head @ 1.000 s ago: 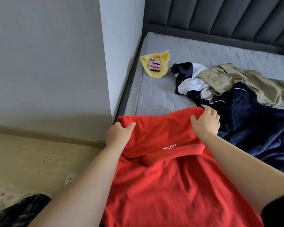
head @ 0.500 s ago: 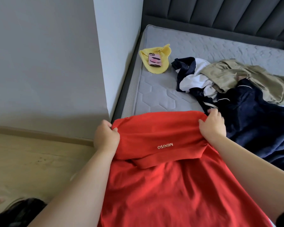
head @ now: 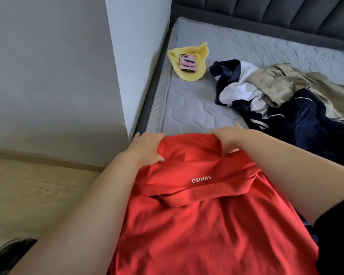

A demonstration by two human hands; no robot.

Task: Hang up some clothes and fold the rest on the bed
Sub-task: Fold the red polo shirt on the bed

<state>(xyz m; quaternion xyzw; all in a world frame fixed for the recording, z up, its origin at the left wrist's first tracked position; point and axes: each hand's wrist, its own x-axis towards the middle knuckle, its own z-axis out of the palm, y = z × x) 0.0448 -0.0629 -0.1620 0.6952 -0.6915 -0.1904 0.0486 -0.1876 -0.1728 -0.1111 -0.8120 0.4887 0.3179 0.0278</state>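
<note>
- Head view: your left hand (head: 145, 149) and right hand (head: 228, 140), apart, both grip the red shirt (head: 197, 225) at its fold, now drawn deeper toward you.
- Folding's underway; the pile (head: 306, 116) still waits.

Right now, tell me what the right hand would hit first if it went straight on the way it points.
The right hand, gripping the red shirt, points away and leftward. Only bare mattress lies ahead, then probably the wall; depth is unclear.
</note>
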